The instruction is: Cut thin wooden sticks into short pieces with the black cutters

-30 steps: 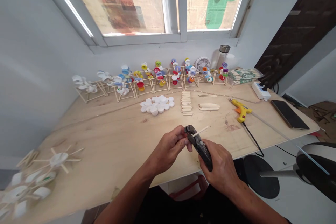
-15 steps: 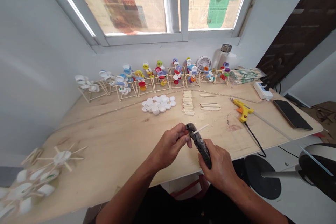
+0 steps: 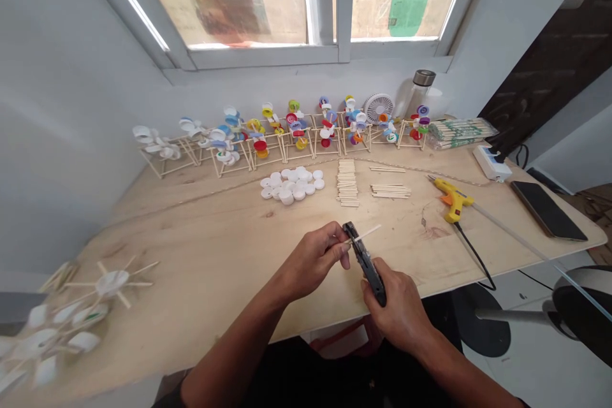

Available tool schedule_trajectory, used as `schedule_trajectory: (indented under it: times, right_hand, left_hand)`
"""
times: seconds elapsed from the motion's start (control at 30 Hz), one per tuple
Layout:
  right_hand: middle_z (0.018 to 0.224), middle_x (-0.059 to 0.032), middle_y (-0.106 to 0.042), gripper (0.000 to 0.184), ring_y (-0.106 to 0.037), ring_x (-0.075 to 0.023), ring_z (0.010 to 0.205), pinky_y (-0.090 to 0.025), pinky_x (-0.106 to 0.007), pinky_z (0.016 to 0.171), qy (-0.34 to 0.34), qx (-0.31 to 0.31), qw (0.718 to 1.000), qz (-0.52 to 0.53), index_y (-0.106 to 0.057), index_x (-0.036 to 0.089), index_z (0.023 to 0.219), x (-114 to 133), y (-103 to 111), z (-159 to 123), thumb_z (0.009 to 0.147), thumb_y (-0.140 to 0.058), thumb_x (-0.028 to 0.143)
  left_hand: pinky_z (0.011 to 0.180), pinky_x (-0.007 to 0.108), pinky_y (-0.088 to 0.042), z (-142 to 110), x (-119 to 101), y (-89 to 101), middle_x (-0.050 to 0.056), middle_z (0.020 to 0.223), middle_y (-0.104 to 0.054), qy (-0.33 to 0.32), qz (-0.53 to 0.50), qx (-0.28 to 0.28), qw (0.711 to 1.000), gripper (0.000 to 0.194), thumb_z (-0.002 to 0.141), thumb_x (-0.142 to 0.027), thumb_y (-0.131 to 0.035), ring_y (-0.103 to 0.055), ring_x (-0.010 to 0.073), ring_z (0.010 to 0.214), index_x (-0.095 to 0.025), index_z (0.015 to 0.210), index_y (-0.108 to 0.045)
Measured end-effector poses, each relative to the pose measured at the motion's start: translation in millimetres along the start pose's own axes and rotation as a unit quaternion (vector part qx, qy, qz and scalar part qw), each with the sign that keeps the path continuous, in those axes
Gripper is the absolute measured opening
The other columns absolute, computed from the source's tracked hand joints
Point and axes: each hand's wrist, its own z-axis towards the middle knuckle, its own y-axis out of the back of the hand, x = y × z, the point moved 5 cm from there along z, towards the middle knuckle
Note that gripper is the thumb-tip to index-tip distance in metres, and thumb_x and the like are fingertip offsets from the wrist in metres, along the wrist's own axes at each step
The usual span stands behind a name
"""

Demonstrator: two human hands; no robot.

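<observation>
My left hand point(image 3: 319, 257) pinches one end of a thin wooden stick point(image 3: 368, 233), whose other end points up and to the right. My right hand point(image 3: 399, 299) is wrapped round the handles of dark pliers point(image 3: 366, 262). The stick passes through the jaws of the pliers, close to my left fingertips. Beyond my hands lie a stack of short wooden sticks point(image 3: 347, 183), a small bundle of sticks point(image 3: 391, 191) and a cluster of white bottle caps point(image 3: 291, 185).
Several stick frames with coloured cap wheels point(image 3: 299, 131) line the wall. A yellow glue gun point(image 3: 452, 199), phone point(image 3: 547, 209), power strip point(image 3: 492, 162) and bagged sticks point(image 3: 461, 132) occupy the right. At left lie a spoked cap wheel point(image 3: 112, 283) and white cap assemblies point(image 3: 43, 344).
The pliers have turned in my right hand, showing their narrow edge, and their jaws look closer together around the stick. The view has shifted slightly.
</observation>
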Motion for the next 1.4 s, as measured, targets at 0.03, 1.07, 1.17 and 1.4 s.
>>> schedule_trajectory:
  times: [0.03,1.07,1.17,1.4]
  right_hand:
    - [0.064,-0.0002,-0.06,0.005,-0.059,-0.0181,0.06,-0.034,-0.024,0.055,-0.003,0.004,1.0,0.004,-0.047,0.021,0.082,-0.3,-1.1,1.1,0.078,-0.044,0.021]
    - [0.06,0.0016,-0.056,0.003,-0.054,-0.0159,0.054,-0.035,-0.024,0.053,-0.061,0.046,0.996,0.035,-0.045,0.02,0.076,-9.9,-25.4,20.7,0.077,-0.044,0.023]
    - [0.062,0.001,-0.058,0.005,-0.056,-0.0163,0.056,-0.036,-0.024,0.055,-0.061,0.036,0.997,0.042,-0.047,0.02,0.077,-8.2,-20.1,20.8,0.076,-0.045,0.024]
    - [0.064,0.0001,-0.06,0.008,-0.058,-0.0175,0.061,-0.038,-0.024,0.058,-0.06,0.042,0.995,0.061,-0.05,0.02,0.079,-7.1,-14.1,18.2,0.077,-0.045,0.025]
  left_hand:
    - [0.059,0.023,-0.037,0.9,1.6,0.9,0.0,0.067,-0.061,0.004,0.003,0.0,1.0,0.012,0.086,-0.023,-0.041,-0.051,0.0113,0.062,-0.017,0.077,-0.046]
    - [0.059,0.022,-0.038,25.3,32.8,14.9,-0.003,0.063,-0.058,0.049,-0.013,0.036,0.998,0.014,0.086,-0.024,-0.039,-0.051,0.0098,0.058,-0.018,0.077,-0.048]
    - [0.061,0.022,-0.039,19.0,27.9,12.7,-0.003,0.064,-0.059,0.033,0.022,-0.008,0.999,0.014,0.086,-0.025,-0.039,-0.052,0.0104,0.06,-0.019,0.078,-0.048]
    - [0.046,0.02,-0.033,1.8,44.7,7.8,0.0,0.068,-0.061,0.093,-0.141,-0.145,0.975,0.017,0.084,-0.035,-0.046,-0.04,0.0071,0.045,-0.018,0.082,-0.043]
